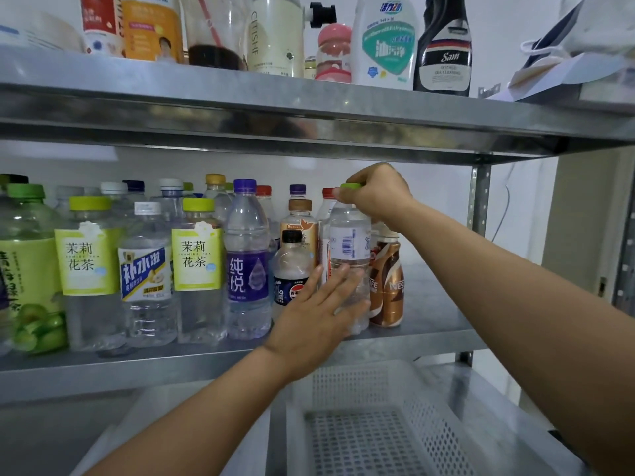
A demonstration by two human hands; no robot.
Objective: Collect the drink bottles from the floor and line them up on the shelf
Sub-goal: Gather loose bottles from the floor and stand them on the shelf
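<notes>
A clear bottle with a green cap (350,235) stands upright on the middle metal shelf (429,304), at the right end of a row of drink bottles. My right hand (374,194) grips its cap from above. With straight fingers, my left hand (319,310) presses against the bottle's lower body. A brown Nescafe bottle (388,283) stands just right of it, and a small black-capped bottle (292,266) and a purple-labelled water bottle (247,255) just left. Two jasmine tea bottles (199,262) and several other bottles fill the shelf's left half.
The upper shelf (309,104) hangs low over the row and carries cleaning bottles (385,39). A white perforated basket (371,424) sits on the level below. A steel upright (479,201) bounds the shelf on the right, with bare shelf beside the Nescafe bottle.
</notes>
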